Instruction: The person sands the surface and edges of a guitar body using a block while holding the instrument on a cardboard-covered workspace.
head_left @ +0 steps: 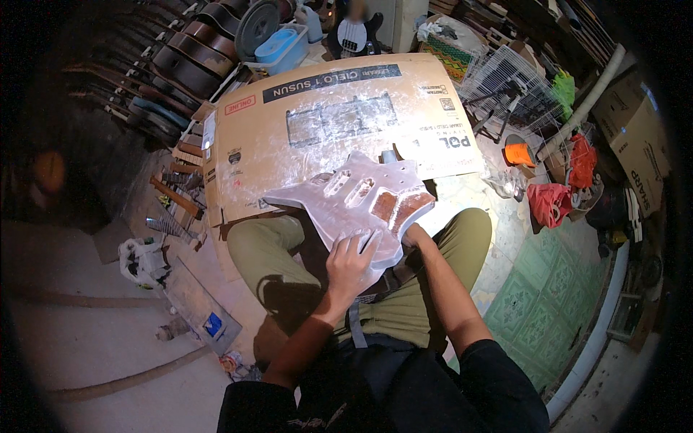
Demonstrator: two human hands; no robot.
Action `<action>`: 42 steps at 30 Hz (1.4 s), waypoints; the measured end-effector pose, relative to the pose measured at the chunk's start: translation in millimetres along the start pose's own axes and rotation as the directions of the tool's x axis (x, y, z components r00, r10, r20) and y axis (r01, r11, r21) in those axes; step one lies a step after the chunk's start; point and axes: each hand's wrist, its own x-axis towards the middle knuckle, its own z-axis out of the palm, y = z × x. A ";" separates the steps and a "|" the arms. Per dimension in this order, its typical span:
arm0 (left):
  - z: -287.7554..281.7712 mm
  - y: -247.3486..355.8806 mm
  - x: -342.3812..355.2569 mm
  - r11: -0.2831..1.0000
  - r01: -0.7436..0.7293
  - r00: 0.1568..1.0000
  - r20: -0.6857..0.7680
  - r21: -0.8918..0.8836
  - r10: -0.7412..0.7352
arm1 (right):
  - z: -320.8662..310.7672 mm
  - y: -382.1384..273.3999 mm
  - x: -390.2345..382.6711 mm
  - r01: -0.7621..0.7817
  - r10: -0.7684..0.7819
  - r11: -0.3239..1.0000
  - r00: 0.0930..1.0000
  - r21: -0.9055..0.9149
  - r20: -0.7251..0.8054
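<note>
Most of the guitar body (354, 213) lies beyond the left hand (350, 258), laid fingers outstretched on its near face; right hand (415, 236) meets its right edge, grip hidden.

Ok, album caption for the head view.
Left hand on a pale guitar body, right hand at its edge, cardboard beyond.

Over our lap (393, 312) we have the whitish, angular wooden guitar body (332, 219); before us, the flat brown cardboard sheet (260, 159). Behind it, a pale-blue rectangular plastic tub (294, 59); left of that, brown rounded wooden guitars (196, 50); right of the sheet, a white boxy wire cage (514, 78).
</note>
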 end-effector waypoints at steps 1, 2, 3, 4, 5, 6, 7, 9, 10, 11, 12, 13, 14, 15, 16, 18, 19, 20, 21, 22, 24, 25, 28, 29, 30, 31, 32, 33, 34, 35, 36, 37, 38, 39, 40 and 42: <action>-0.4 1.6 1.6 1.000 -0.001 1.000 0.003 -0.005 0.001 | -2.0 3.9 -2.3 -0.007 0.007 1.000 1.000 -0.001 -0.005; -0.8 3.0 3.1 1.000 -0.002 1.000 0.006 -0.010 0.002 | -3.7 7.7 -4.7 0.039 -0.038 0.999 0.997 0.018 -0.061; -1.5 3.2 3.5 1.000 -0.003 1.000 0.007 -0.010 0.003 | -5.7 6.0 -6.3 0.065 -0.062 0.998 0.994 0.028 -0.088; -2.1 3.3 3.8 1.000 0.000 1.000 0.007 -0.016 0.000 | -7.6 4.3 -7.7 0.091 -0.086 0.995 0.990 0.036 -0.115; -2.4 3.3 4.2 1.000 0.003 1.000 0.007 -0.022 -0.003 | -10.5 2.9 -8.7 0.078 -0.077 0.997 0.994 0.011 -0.079; -2.3 3.3 4.5 1.000 0.002 1.000 0.008 -0.024 -0.001 | -12.4 1.6 -10.0 0.066 -0.067 0.998 0.997 -0.016 -0.044; -2.2 3.3 5.0 1.000 0.001 1.000 0.009 -0.027 0.000 | -13.6 0.0 -11.7 0.064 -0.065 0.998 0.997 -0.015 -0.045; -3.0 2.1 4.5 1.000 0.002 1.000 0.012 -0.024 -0.002 | -15.5 -8.9 -14.3 0.030 -0.029 0.999 0.999 0.028 -0.036; -4.3 0.7 3.6 1.000 0.007 1.000 0.013 -0.015 -0.006 | -16.5 -16.1 -15.1 0.036 -0.035 0.999 0.999 0.030 -0.032; -5.6 -0.8 2.3 1.000 0.012 1.000 0.015 -0.004 -0.011 | -17.8 -23.3 -15.7 0.036 -0.036 0.999 0.999 0.003 -0.005; -5.1 0.2 2.9 1.000 0.009 1.000 0.014 -0.008 -0.009 | -18.7 -20.3 -16.3 0.026 -0.026 0.999 1.000 -0.027 0.014; -4.5 1.0 3.2 1.000 0.013 1.000 0.020 -0.013 -0.013 | -18.4 -18.6 -16.3 0.023 -0.023 0.999 1.000 -0.028 0.013; -3.9 1.6 3.2 1.000 0.018 1.000 0.025 -0.017 -0.018 | -17.3 -17.7 -15.6 0.024 -0.024 1.000 1.000 -0.009 0.001; -1.6 2.0 3.4 1.000 0.014 1.000 0.024 -0.021 -0.013 | -16.9 -13.4 -14.9 0.022 -0.021 1.000 1.000 0.009 -0.014; 1.8 2.0 3.4 1.000 0.011 1.000 0.021 -0.029 -0.011 | -17.1 -8.4 -14.5 0.016 -0.016 1.000 1.000 0.008 -0.019; 3.6 3.2 3.9 0.999 0.007 1.000 0.018 -0.037 -0.006 | -19.7 -6.3 -15.4 -0.022 0.022 1.000 1.000 -0.023 0.003; 2.7 4.2 4.6 1.000 0.006 1.000 0.024 -0.017 -0.005 | -23.3 -8.2 -16.8 -0.023 0.023 1.000 1.000 -0.021 0.001; 3.0 5.6 5.6 1.000 0.002 1.000 0.029 -0.001 -0.002 | -28.8 -8.2 -19.2 -0.003 0.008 0.993 0.999 -0.116 0.048; 3.2 3.9 4.6 1.000 0.004 1.000 0.030 0.007 -0.004 | -34.4 -18.3 -22.5 0.034 -0.013 0.977 0.995 -0.208 0.101; 3.0 0.5 2.3 1.000 0.030 0.999 0.010 0.000 -0.030 | -39.7 -34.7 -28.1 0.048 -0.026 0.978 0.994 -0.205 0.107; -0.1 -6.5 1.6 0.998 0.059 0.998 -0.013 -0.001 -0.059 | -53.1 -65.5 -43.3 -0.134 0.132 0.990 0.990 0.033 0.050; -2.4 -9.4 7.0 0.998 0.055 0.998 -0.033 -0.016 -0.055 | -57.2 -66.1 -49.0 -0.139 0.138 0.990 0.989 0.035 0.045; -17.6 -14.0 34.7 0.995 0.064 0.996 -0.056 -0.072 -0.068 | -65.0 -67.3 -59.8 0.034 -0.032 0.998 0.999 0.055 -0.039; -24.5 -15.5 46.5 0.991 0.084 0.994 -0.056 -0.109 -0.090 | -64.8 -67.7 -61.6 0.017 -0.012 0.996 0.998 0.093 -0.055; -30.3 -18.2 58.3 0.991 0.080 0.994 -0.061 -0.108 -0.087 | -64.7 -67.9 -62.0 0.002 0.007 0.992 0.997 0.129 -0.071; -35.9 -20.5 71.4 0.988 0.100 0.992 -0.068 -0.116 -0.108 | -64.7 -64.7 -60.6 -0.023 0.033 0.991 0.997 0.134 -0.068; -39.5 -24.3 83.2 0.985 0.120 0.989 -0.074 -0.123 -0.130 | -64.6 -60.8 -59.8 -0.021 0.031 0.991 0.997 0.133 -0.076; -44.2 -30.6 92.6 0.988 0.112 0.989 -0.088 -0.105 -0.122 | -64.3 -62.4 -58.8 -0.023 0.034 0.990 0.996 0.136 -0.077; -48.7 -34.8 102.0 0.989 0.109 0.988 -0.094 -0.097 -0.118 | -63.7 -64.2 -57.6 -0.026 0.037 0.990 0.996 0.138 -0.078; -53.2 -38.1 111.2 0.987 0.131 0.984 -0.107 -0.089 -0.140 | -63.3 -65.7 -56.5 -0.064 0.072 0.987 0.996 0.148 -0.052; -54.8 -43.4 120.1 0.985 0.151 0.980 -0.119 -0.085 -0.161 | -64.0 -67.4 -55.8 -0.058 0.067 0.987 0.996 0.147 -0.058; -58.3 -51.6 128.3 0.988 0.127 0.982 -0.127 -0.087 -0.138 | -64.4 -70.8 -55.4 -0.083 0.090 0.985 0.995 0.149 -0.046; -60.4 -58.7 135.9 0.989 0.125 0.982 -0.133 -0.081 -0.135 | -65.1 -74.1 -54.9 -0.108 0.114 0.983 0.993 0.150 -0.033; -61.7 -63.6 142.5 0.978 0.168 0.977 -0.113 -0.124 -0.182 | -64.1 -74.3 -54.6 -0.065 0.071 0.991 0.996 0.117 -0.048; -63.3 -67.0 148.9 0.963 0.211 0.969 -0.091 -0.165 -0.228 | -65.0 -73.2 -54.3 -0.062 0.068 0.991 0.997 0.118 -0.048; -67.5 -73.0 160.1 0.955 0.274 0.958 -0.053 -0.117 -0.281 | -66.0 -73.4 -53.6 -0.079 0.077 0.988 0.997 0.130 0.018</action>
